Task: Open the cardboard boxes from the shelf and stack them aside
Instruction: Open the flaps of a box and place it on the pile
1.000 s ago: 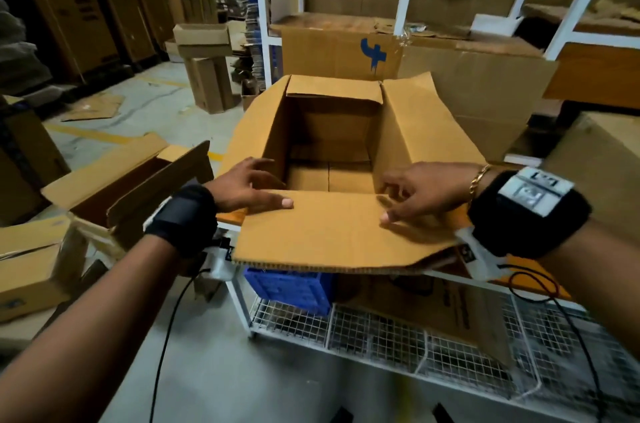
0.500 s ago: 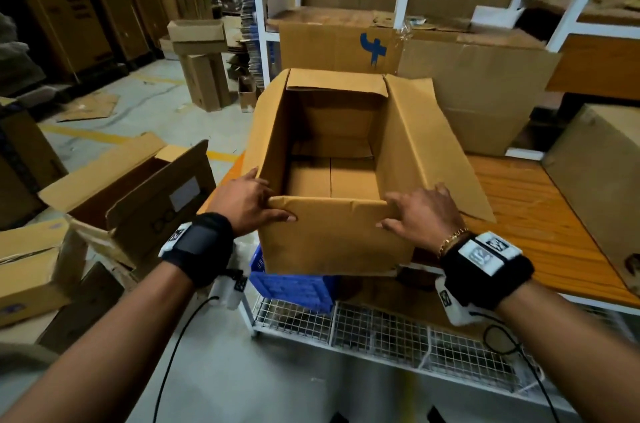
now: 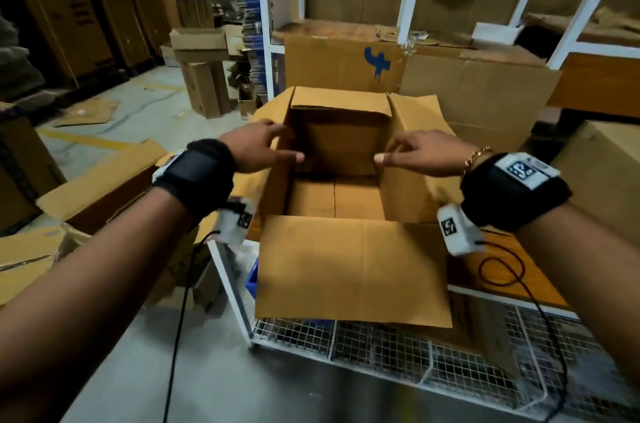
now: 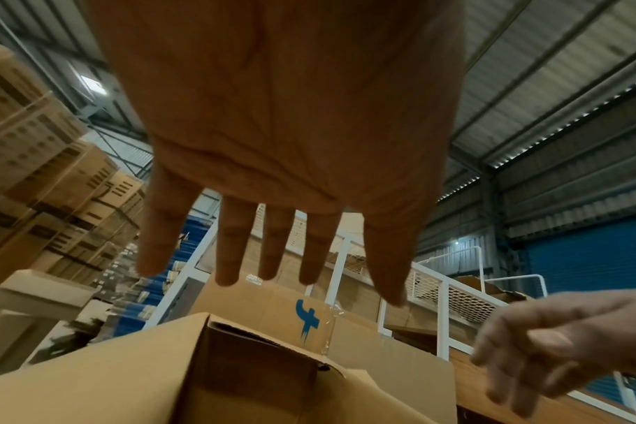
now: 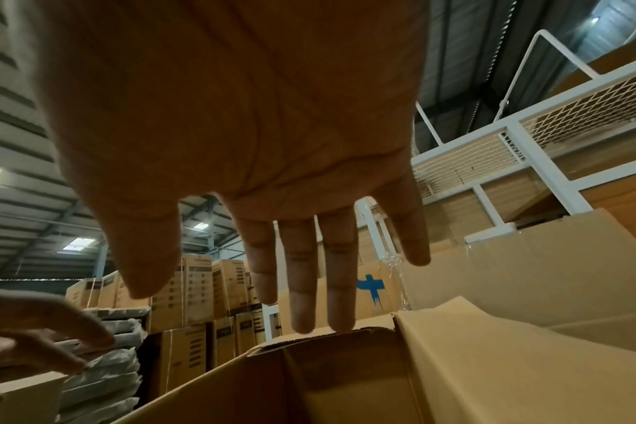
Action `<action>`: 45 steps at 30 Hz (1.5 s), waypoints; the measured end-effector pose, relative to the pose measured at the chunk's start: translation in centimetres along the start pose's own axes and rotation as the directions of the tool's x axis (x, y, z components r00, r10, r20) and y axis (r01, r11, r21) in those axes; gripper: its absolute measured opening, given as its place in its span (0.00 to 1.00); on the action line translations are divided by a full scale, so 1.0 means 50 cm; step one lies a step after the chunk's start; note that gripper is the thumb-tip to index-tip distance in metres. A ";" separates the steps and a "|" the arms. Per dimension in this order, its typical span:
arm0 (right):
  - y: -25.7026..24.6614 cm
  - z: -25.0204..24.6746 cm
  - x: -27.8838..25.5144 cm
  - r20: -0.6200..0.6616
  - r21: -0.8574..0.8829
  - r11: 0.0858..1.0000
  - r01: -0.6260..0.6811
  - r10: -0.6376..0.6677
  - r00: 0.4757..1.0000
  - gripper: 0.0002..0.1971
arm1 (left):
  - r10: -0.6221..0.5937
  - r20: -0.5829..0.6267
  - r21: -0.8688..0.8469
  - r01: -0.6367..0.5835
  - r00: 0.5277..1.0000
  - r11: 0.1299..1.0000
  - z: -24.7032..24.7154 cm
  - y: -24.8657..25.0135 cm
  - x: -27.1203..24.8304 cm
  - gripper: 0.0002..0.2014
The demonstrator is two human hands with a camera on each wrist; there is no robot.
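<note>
Both hands have let go of the near flap: left hand [image 3: 254,145] and right hand [image 3: 420,152] hover spread and empty over the open brown cardboard box [image 3: 346,201] between them, ready for stacking.

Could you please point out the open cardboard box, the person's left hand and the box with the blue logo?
open cardboard box [image 3: 353,270]: head view, on its near flap.
left hand [image 3: 252,149]: head view, on its back.
box with the blue logo [image 3: 332,62]: head view, on its front face.

The left hand [image 3: 256,147] and right hand [image 3: 420,154] looked blurry over the open box [image 3: 349,270]. In the head view, the left hand hid part of the box's side flap. Both forearms were cut off at the bottom edge.
</note>
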State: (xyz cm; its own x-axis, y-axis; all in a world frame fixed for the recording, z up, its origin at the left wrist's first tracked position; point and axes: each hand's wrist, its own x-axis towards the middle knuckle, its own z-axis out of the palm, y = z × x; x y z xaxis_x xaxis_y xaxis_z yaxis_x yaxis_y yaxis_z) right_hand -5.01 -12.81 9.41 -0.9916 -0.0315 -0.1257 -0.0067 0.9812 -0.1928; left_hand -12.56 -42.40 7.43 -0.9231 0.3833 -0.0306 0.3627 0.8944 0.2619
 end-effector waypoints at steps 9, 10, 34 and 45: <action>-0.028 0.011 0.211 -0.030 0.087 0.995 -0.045 0.048 0.998 0.42 | -0.004 -0.034 -0.171 -0.002 0.999 0.985 0.000 0.080 0.145 0.40; -0.027 0.019 0.234 -0.036 0.084 0.995 -0.050 0.053 0.998 0.42 | -0.006 -0.036 -0.172 -0.001 0.999 0.985 0.005 0.086 0.158 0.40; 0.071 0.049 0.715 -0.189 -0.067 0.990 -0.121 0.106 0.976 0.44 | -0.288 0.100 0.072 0.281 0.952 0.957 0.123 0.029 0.461 0.42; 0.065 0.028 0.807 -0.198 -0.063 0.994 -0.087 0.073 0.978 0.45 | -0.365 0.111 0.252 0.329 0.924 0.910 0.130 -0.027 0.427 0.45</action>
State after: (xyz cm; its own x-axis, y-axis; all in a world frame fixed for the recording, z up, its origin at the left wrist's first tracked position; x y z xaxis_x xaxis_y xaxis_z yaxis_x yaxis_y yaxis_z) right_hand -44.88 -11.18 2.33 -0.9954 0.0789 0.0552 0.0719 0.9902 -0.1197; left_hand -31.92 -33.92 0.15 -0.9716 0.0531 -0.2306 0.0580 0.9982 -0.0146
